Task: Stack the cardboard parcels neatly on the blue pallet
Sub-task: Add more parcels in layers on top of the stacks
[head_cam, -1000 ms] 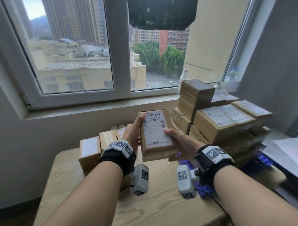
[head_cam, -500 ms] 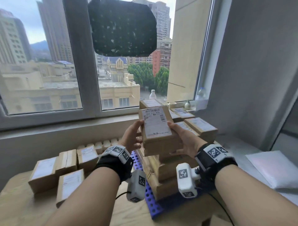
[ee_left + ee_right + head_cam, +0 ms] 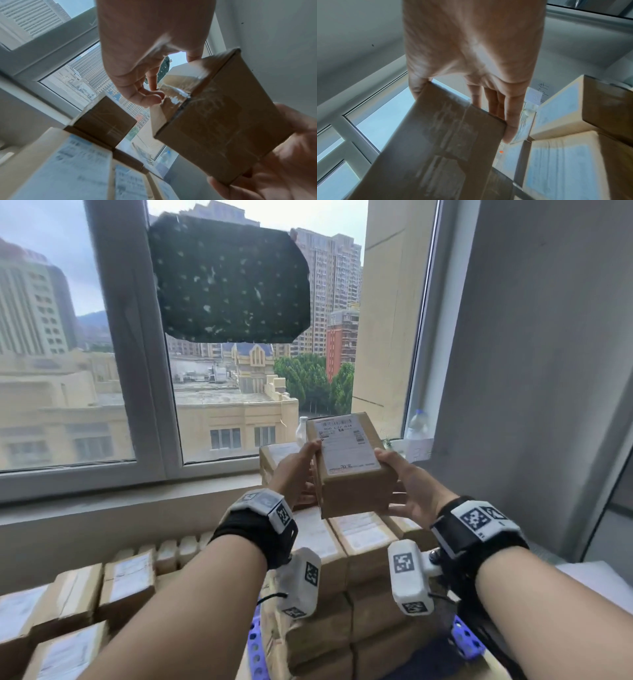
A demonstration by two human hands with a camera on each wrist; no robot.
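Both hands hold one cardboard parcel (image 3: 349,463) with a white shipping label, lifted above the stack of parcels (image 3: 359,546) that stands on the blue pallet (image 3: 255,648). My left hand (image 3: 294,470) grips its left side, thumb on the label's edge. My right hand (image 3: 411,484) grips its right side, with fingers under it. In the left wrist view the parcel (image 3: 221,115) hangs above the stack's labelled tops (image 3: 68,169). The right wrist view shows the parcel's underside (image 3: 440,148) with my fingers (image 3: 510,121) along its edge.
More labelled parcels (image 3: 85,594) lie on the wooden table at the left. A window sill (image 3: 130,491) runs behind, with plastic bottles (image 3: 418,426) at its right end. A grey wall (image 3: 534,371) closes the right side. A white sheet (image 3: 596,580) lies at the right.
Both hands have carried the parcel up and to the right, from over the table to above the stack on the pallet. The head view has swung right and upward.
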